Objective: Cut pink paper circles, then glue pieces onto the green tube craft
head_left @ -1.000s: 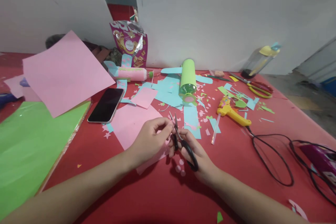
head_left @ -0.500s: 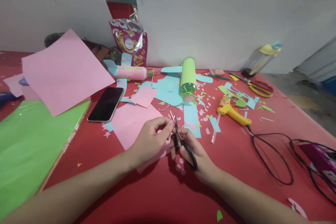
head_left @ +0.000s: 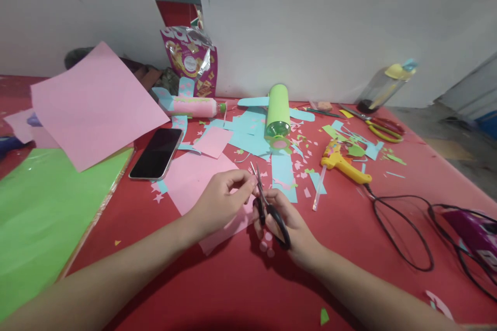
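My right hand [head_left: 298, 235] holds black-handled scissors [head_left: 280, 225], its fingers in the loops and the slightly parted blades pointing away from me. Thumb and fingertips of my left hand [head_left: 219, 201] pinch a small piece of pink paper [head_left: 254, 180] right at the blades, mostly hidden by the fingers. Several small pink paper discs [head_left: 264, 246] lie on the red table below the scissors. Under my left hand is a pink sheet [head_left: 182, 178], with a smaller pink rectangle [head_left: 213, 142] at its far edge.
A phone [head_left: 157, 154] and green sheets [head_left: 66, 217] lie left. Beyond are a pink-wrapped bottle [head_left: 194, 107] and a green-wrapped bottle [head_left: 278, 106] with blue wings. Right are paper scraps, a yellow glue gun [head_left: 345, 169] with a looping cord, and yellow-and-red-handled scissors [head_left: 382, 132].
Both hands stay at almost the same spot, and the scissor blades have come slightly closer together. The whole view has shifted very slightly.
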`<state>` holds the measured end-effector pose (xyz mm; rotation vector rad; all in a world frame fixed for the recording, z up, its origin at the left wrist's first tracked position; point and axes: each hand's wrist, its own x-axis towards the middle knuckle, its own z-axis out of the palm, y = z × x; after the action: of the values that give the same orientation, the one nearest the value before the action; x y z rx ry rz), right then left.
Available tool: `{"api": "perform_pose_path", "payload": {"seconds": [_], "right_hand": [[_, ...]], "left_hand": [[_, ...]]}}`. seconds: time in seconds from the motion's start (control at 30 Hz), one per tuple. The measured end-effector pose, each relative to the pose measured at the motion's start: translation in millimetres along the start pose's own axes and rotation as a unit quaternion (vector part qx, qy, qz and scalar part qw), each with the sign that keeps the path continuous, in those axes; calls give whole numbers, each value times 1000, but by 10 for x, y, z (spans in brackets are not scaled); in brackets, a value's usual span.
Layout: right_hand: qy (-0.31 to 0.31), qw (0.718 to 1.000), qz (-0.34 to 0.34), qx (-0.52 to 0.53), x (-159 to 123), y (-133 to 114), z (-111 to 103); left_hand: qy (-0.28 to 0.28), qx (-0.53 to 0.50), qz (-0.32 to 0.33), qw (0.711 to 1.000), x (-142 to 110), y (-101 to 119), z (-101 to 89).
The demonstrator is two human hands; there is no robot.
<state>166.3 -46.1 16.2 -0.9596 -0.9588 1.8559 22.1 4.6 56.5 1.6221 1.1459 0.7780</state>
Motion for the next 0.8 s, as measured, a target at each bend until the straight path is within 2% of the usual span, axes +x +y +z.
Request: {"api": "perform_pose_path", "payload": {"seconds": [0.37, 0.6, 0.8], "right_hand": [[3, 1000, -5, -19, 10, -26, 1], [2, 1000, 4, -27, 20, -26, 0], [9, 999, 15, -35, 20, -38, 12]], "left_hand": [[-34, -3, 7, 999, 23, -30, -67], [-75, 35, 0, 997, 59, -10, -148], [-87, 62, 1, 994, 67, 21, -187]]}}
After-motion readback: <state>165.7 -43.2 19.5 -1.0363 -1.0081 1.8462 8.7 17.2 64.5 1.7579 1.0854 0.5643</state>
